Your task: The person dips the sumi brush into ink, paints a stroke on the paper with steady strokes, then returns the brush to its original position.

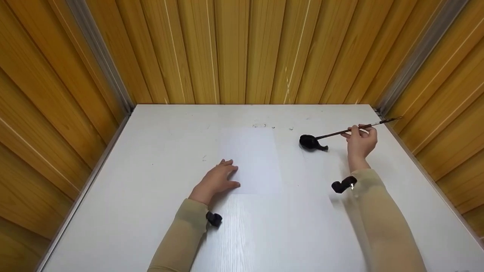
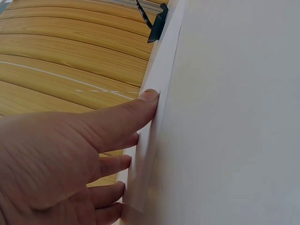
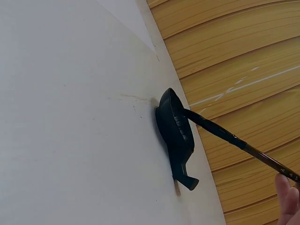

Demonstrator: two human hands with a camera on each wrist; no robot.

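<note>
A white sheet of paper point(image 1: 253, 160) lies on the white table point(image 1: 151, 211). My left hand point(image 1: 217, 179) rests flat on the paper's left edge, fingers straight; in the left wrist view the fingertips point(image 2: 147, 98) press the sheet point(image 2: 159, 70). My right hand point(image 1: 361, 141) pinches a thin dark brush point(image 1: 351, 130) by its shaft. The brush tip dips into a small black ink dish point(image 1: 312, 142) right of the paper. In the right wrist view the brush point(image 3: 225, 136) enters the dish point(image 3: 174, 131), with one finger point(image 3: 288, 197) at the corner.
Wooden panel walls point(image 1: 242, 49) enclose the table on three sides, with metal corner strips point(image 1: 102, 56). Faint ink marks point(image 1: 261, 125) dot the table near the far edge. Black wrist-camera mounts point(image 1: 343, 185) sit on both sleeves.
</note>
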